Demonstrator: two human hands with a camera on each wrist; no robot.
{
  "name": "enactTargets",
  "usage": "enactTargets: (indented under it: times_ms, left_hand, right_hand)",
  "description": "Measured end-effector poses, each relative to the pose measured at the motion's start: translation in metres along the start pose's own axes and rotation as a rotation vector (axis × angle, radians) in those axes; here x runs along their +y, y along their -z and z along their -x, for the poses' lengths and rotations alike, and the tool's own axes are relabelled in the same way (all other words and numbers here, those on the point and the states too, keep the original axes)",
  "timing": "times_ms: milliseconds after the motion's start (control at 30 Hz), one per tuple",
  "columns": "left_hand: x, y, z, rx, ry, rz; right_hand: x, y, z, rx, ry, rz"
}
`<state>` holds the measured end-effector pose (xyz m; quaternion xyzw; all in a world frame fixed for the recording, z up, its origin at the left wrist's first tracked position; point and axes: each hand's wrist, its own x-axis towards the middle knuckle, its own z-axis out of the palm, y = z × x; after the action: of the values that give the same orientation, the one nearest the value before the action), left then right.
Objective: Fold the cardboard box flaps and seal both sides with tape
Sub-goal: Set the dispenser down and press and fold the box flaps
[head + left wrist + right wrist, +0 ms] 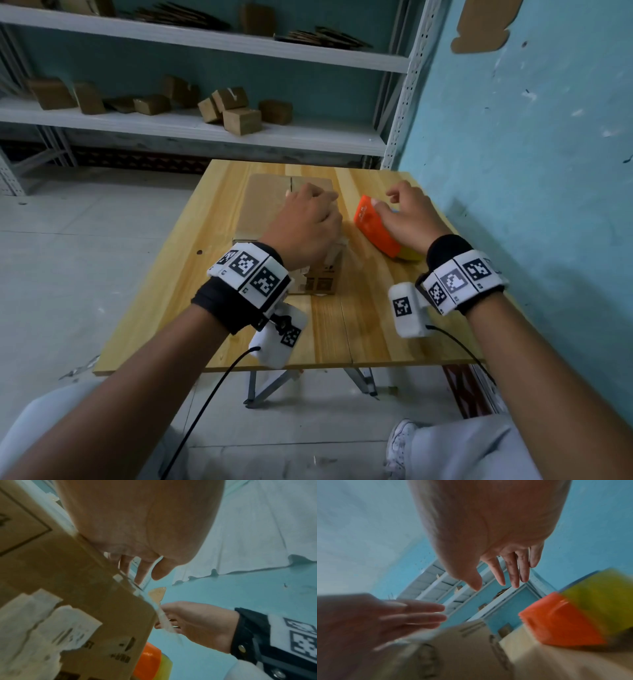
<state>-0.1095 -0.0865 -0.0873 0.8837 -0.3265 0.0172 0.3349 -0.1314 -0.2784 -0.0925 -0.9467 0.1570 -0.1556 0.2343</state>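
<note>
We have the cardboard box [270,212] mid-desk [164,294] toward the far edge, top flaps folded down, no new tape visible. Our left hand [308,226] presses them, fingers relaxed; our right hand [411,219] hovers spread over the orange tape dispenser [371,226]. Taping of both sides remains.

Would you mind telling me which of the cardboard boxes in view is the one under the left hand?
The large box on the wooden table; the left hand rests on it, while the smaller boxes sit on the shelf behind.
</note>
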Motion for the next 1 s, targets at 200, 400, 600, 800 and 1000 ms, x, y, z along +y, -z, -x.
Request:
enactTargets:
  times_ms: [200, 400, 600, 800, 1000]
  left_hand:
    - [0.002, 0.035, 0.01, 0.097, 0.035, 0.228]
    - [-0.021, 0.062, 0.027, 0.207, 0.159, 0.594]
    - [-0.048, 0.064, 0.037, 0.197, 0.173, 0.851]
    - [-0.049, 0.058, 0.035, 0.206, 0.198, 0.931]
    - [-0.052, 0.055, 0.03, 0.217, 0.225, 0.964]
  right_hand:
    - [-0.052, 0.008, 0.035, -0.012, -0.004, -0.642]
    - [-0.072, 0.001, 0.051, -0.093, -0.002, -0.972]
    - [-0.073, -0.009, 0.053, -0.118, -0.002, -1.026]
    - [-0.074, -0.012, 0.05, -0.127, -0.006, -1.047]
    - [-0.07, -0.014, 0.047, -0.127, -0.015, -1.049]
